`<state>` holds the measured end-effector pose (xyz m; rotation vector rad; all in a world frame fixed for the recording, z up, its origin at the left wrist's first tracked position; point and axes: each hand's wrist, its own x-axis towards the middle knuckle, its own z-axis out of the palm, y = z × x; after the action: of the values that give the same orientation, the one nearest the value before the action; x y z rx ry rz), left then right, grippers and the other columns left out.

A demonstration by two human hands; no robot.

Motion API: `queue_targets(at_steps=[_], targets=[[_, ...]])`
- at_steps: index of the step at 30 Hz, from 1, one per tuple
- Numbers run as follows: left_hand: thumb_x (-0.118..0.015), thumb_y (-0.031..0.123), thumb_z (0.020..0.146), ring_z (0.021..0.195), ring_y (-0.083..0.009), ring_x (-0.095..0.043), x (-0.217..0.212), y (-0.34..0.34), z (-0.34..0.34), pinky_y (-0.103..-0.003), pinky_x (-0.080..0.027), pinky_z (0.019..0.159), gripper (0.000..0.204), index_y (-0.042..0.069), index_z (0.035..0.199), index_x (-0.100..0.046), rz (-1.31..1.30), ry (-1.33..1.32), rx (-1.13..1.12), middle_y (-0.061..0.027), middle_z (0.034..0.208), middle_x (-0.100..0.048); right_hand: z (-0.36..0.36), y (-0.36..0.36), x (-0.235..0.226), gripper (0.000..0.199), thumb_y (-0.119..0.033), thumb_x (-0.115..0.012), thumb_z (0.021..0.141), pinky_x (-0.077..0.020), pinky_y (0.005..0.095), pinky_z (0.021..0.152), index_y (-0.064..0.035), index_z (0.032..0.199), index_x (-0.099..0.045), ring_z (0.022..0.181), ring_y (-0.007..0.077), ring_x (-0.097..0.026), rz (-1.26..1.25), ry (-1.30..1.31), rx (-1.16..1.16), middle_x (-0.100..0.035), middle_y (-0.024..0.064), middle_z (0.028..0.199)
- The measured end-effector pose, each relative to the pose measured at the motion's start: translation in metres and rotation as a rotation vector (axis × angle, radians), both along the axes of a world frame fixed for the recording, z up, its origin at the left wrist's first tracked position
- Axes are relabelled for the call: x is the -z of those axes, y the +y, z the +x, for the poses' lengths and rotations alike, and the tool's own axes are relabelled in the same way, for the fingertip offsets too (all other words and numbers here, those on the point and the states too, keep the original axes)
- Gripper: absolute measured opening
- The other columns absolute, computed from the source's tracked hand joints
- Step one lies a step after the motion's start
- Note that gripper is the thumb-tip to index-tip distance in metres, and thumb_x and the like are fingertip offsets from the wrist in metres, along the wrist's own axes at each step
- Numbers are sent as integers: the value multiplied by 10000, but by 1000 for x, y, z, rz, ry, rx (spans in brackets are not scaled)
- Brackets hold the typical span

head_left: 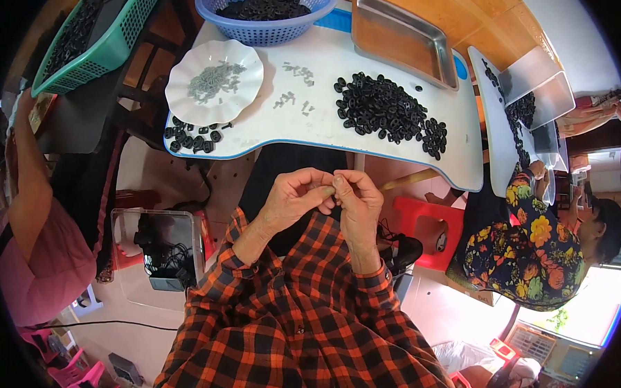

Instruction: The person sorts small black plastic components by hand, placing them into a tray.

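Observation:
My left hand [299, 196] and my right hand [356, 195] meet above my lap, just off the near edge of the white table [280, 129]. Both are closed, thumbs and fingertips pinched together; whatever lies between them is too small and covered to name. Beyond them on the table, a heap of small black plastic parts [383, 110] spreads at the right. Small grey pins [298, 73] lie scattered in the middle. More grey pins [215, 81] fill the centre of a white scalloped plate [182, 106]. Below that plate sits a smaller group of black parts [194, 139].
A blue basket [269, 31] of black parts and a metal tray [404, 41] stand at the table's back. A green basket [103, 54] is at far left. One person [42, 226] sits left, another [534, 246] right at a second table [491, 117]. A red stool [430, 227] stands nearby.

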<state>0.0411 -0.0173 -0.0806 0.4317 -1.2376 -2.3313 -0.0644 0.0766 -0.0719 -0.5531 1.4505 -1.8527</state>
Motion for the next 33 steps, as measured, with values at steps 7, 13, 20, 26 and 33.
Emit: queue_targets(at_steps=[7, 13, 20, 26, 33], targets=[[-594, 52, 897, 680, -80, -604, 12, 3, -6, -202, -520, 591, 116, -40, 964, -616, -79, 9, -70, -64, 807, -645, 2, -4, 0, 100, -72, -618, 886, -418, 198, 555, 3, 952, -616, 636, 60, -501, -31, -171, 23, -604, 17, 768], [-584, 68, 908, 652, -54, -578, 16, 2, -10, -188, -498, 563, 103, -27, 935, -615, -65, -19, -108, -35, 761, -619, -1, -8, 1, 97, -86, -620, 887, -407, 201, 539, -2, 935, -619, 621, 61, -477, -14, -195, 3, -593, 11, 743], [-586, 100, 914, 635, -46, -568, 20, -3, -9, -181, -490, 546, 130, -19, 955, -616, 45, -63, -125, -15, 778, -612, -25, -20, -4, 70, -87, -633, 872, -393, 182, 587, -21, 889, -649, 639, 47, -484, 208, 276, 110, -566, -18, 732], [-609, 96, 898, 632, -42, -570, 24, -5, -11, -176, -493, 525, 133, -16, 967, -620, 58, -88, -123, -12, 782, -612, -77, -46, -2, 179, -41, -618, 855, -442, 241, 599, -5, 1029, -641, 707, 118, -534, 342, 1101, 297, -546, 52, 870], [-612, 93, 895, 635, -39, -573, 30, -5, -13, -175, -500, 529, 134, -17, 971, -619, 84, -93, -115, -11, 779, -611, -91, -53, 4, 196, -13, -630, 812, -461, 288, 607, -30, 1006, -652, 713, 182, -557, 437, 1329, 244, -546, 99, 866]])
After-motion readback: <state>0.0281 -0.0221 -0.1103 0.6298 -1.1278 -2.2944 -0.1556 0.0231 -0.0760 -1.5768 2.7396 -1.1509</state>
